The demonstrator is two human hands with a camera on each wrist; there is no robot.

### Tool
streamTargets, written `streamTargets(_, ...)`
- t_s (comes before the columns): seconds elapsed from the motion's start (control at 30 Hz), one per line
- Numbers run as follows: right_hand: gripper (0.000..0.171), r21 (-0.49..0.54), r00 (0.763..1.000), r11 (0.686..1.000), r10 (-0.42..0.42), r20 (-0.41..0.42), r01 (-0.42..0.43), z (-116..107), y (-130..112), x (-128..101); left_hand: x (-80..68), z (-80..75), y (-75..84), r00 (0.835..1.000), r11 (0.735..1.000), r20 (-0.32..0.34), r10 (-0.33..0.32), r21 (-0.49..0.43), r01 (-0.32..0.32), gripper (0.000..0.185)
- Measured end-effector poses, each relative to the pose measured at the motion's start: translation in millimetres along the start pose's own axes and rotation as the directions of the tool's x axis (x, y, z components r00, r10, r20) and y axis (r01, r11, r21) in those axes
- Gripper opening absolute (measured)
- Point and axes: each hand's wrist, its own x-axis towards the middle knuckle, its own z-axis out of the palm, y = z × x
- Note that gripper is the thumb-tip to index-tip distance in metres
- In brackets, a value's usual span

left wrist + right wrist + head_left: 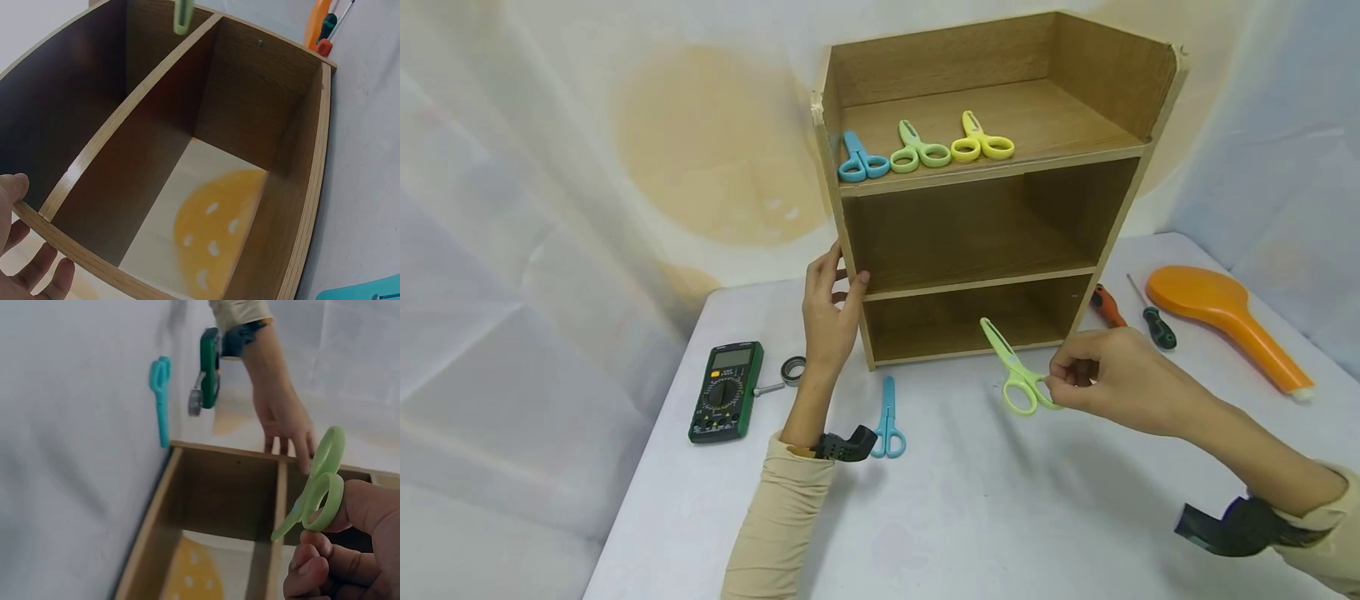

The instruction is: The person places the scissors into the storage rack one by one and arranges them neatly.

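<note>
A wooden shelf unit [1105,233] stands on the white table [970,517]. My left hand [829,310] grips its left side panel at the middle shelf, thumb on the front edge [14,200]. My right hand [1101,373] pinches the handle loops of green scissors [1017,372] in front of the bottom compartment, blades pointing up and left; the same green scissors [319,487] show in the right wrist view. Blue scissors [889,418] lie on the table by my left wrist. On the top shelf lie blue scissors [859,158], green scissors [917,150] and yellow scissors [981,142].
A green multimeter [727,390] and a small roll of tape [792,370] lie left of the shelf. At the right are two screwdrivers [1150,315] and an orange paddle-shaped object [1225,317]. White cloth hangs behind the table.
</note>
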Motion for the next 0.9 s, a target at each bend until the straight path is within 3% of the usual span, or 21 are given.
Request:
streamTargets(0.37,0.021,-0.057,0.991,0.994,-0.096,-0.096,0.091,-35.6,-7.0,3.7,-0.1,0.0,-0.8,1.000,1.000,-0.003,-0.002,-0.002,0.002,0.058)
streamTargets(0.63,0.023,-0.037,0.994,0.999,-0.042,-0.098,0.039,-63.8,-13.2,5.0,-0.9,0.7,-2.8,1.000,1.000,0.002,-0.008,0.000,0.008,0.058)
streamTargets(0.9,0.014,0.000,0.989,0.995,0.098,-0.113,-0.099,-85.6,-22.6,8.2,-0.3,0.5,-1.5,1.000,1.000,0.000,-0.003,0.002,0.003,0.058)
